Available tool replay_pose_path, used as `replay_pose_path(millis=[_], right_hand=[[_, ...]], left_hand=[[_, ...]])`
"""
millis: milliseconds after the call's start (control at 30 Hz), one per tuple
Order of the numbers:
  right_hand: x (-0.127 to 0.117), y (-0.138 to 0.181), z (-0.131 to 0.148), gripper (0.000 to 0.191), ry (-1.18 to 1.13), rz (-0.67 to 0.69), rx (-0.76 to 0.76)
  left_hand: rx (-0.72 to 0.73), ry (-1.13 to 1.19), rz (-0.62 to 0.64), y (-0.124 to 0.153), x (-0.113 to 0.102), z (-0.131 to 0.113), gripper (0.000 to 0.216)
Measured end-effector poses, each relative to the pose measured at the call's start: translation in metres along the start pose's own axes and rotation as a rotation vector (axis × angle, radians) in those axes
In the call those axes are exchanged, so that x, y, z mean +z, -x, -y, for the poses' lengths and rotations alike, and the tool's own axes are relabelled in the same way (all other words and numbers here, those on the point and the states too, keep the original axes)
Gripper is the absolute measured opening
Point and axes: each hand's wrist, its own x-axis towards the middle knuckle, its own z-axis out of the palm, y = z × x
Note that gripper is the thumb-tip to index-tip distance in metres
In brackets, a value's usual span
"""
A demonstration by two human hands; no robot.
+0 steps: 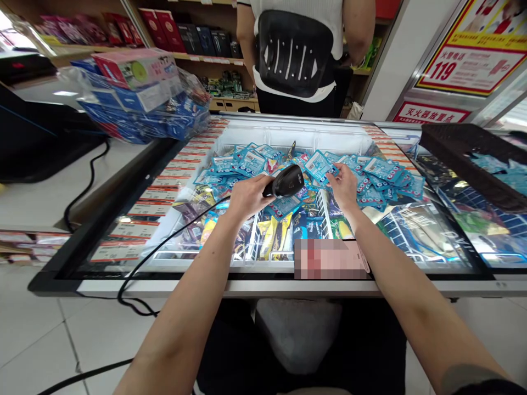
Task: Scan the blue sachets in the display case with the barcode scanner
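Scanning looks to be in mid-run, by my reading. The left hand [247, 197] is closed round the grip of a black scanner [286, 182] just above centre, with its nose turned toward 2 o'clock. There the right hand [343, 186] pinches a single packet [319, 164] by its edge, at the near side of a heap of blue packets [382, 175]. That one packet is under the scanner. Nearly the whole heap lies loose on the glass and appears to remain. Only the like packets showing in the black basket [465, 159] at 3 o'clock could pass for dealt with.

Counted, from the biggest down:
- One freezer chest [164, 286] fills the middle, and ice-cream wrappers show through its glass lid.
- One other person [288, 101] stands across it at 12 o'clock, with no hands in view.
- One wrapped stack of boxes [140, 93] sits on the lid's corner at 10 o'clock.
- One basket rests at 3 o'clock.
- One heap runs from 11 to 2 o'clock. Its packets overlap too much for an exact count, perhaps several dozen.
- One scanner, with one cable [164, 247] trailing off toward 7 o'clock.
- Two hands of the wearer, both occupied.
- One packet is held up.
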Motion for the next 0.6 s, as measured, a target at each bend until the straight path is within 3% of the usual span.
replay_pose_path(millis=[300,600], right_hand=[[0.0,-0.0026,-0.0034,0.043,0.038,-0.008,-0.005],[-0.0036,-0.0012,0.0,0.054,0.048,-0.01,0.001]], left_hand=[[0.001,0.01,0.02,0.0002,-0.0029,-0.005,0.037],[-0.036,0.022,-0.009,0.0016,-0.0014,-0.0001,0.039]])
